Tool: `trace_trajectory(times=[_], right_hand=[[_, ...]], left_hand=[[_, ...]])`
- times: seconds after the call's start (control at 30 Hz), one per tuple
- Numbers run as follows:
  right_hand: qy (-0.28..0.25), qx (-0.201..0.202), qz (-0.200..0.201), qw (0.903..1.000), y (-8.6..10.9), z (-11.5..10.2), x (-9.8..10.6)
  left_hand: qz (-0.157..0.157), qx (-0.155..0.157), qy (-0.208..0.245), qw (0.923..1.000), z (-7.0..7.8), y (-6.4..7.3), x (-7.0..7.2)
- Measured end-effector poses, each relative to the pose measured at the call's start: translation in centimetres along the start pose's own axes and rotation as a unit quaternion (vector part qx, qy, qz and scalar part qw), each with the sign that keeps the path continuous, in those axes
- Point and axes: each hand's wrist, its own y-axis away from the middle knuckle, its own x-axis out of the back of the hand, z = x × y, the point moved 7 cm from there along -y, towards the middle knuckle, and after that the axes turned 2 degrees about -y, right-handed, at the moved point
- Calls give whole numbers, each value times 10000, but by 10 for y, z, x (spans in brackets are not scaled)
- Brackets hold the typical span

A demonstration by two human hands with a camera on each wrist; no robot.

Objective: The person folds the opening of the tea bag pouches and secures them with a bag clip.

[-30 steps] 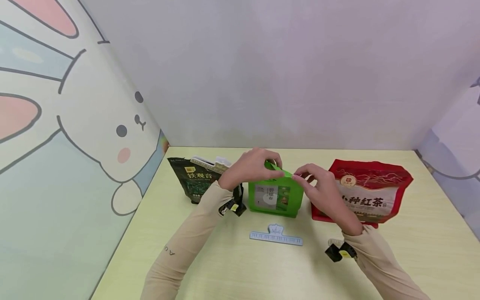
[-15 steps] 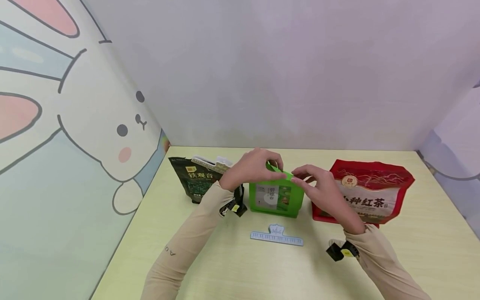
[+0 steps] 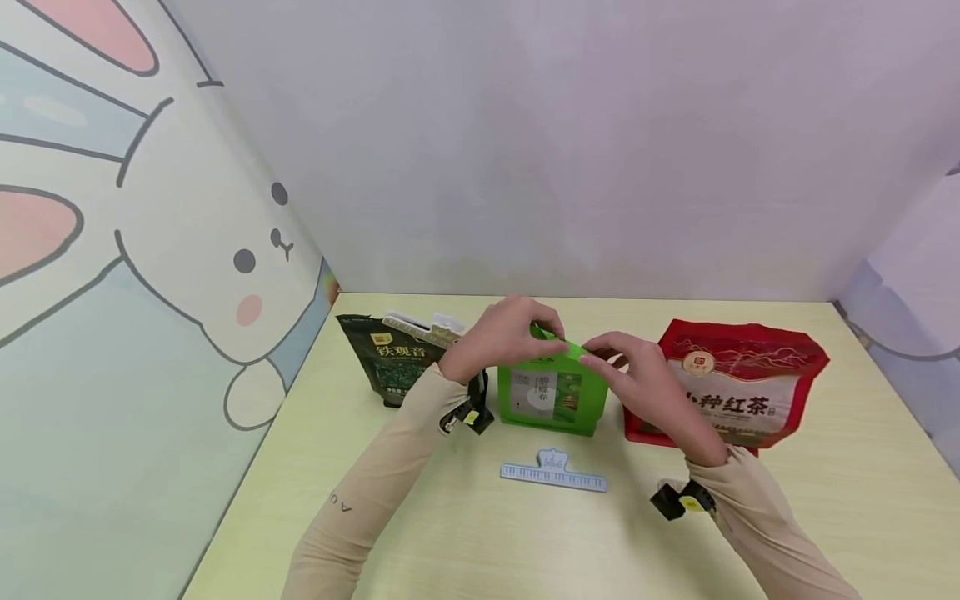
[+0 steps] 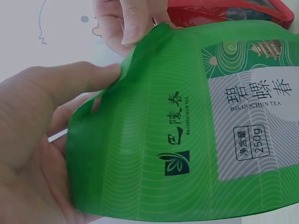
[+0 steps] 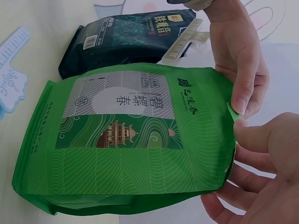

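Observation:
A green tea bag (image 3: 553, 396) stands upright on the table between both hands, its printed front facing me. My left hand (image 3: 510, 333) pinches the left part of its top edge, thumb in front and fingers behind, as the left wrist view shows. At the right part of that edge, my right hand (image 3: 637, 371) pinches the folded rim between thumb and fingers. In the right wrist view the thumbs of both hands meet close together at the bag's top (image 5: 226, 140). A pale blue ruler-like sealing clip (image 3: 552, 472) lies in front of the bag.
A black tea bag (image 3: 390, 358) with a whitish clip (image 3: 420, 329) across its top stands at the left. To the right stands a red tea bag (image 3: 742, 383). Another pale clip (image 3: 671, 484) lies partly behind the right wrist camera. A wall (image 3: 570, 167) rises behind the table.
Both hands stay at the green bag's top edge. The right fingers have shifted slightly left along the rim, and the bag's top has changed shape a little.

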Motion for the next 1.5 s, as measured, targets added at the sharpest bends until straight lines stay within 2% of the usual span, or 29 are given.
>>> trace_trajectory(times=[0.27,0.6,0.83,1.07,1.5], right_hand=[[168,365,353,9986,-1,-4,-2],[242,643,652,9955,-3,-5,-5],[388,714,861,9930,-3,-7,-5],[530,637,748,9937,-2,-9,-5],[519,946,1038,9887,-1,-11,-3]], left_hand=[[239,-125,-434,9987,3,0,1],[236,-107,-695,9972,4,-2,-1],[318,-187,-597,9975,3,-2,-1],[337,-286,-496,9978,4,-1,0],[431,-427,-684,9958,5,1,0]])
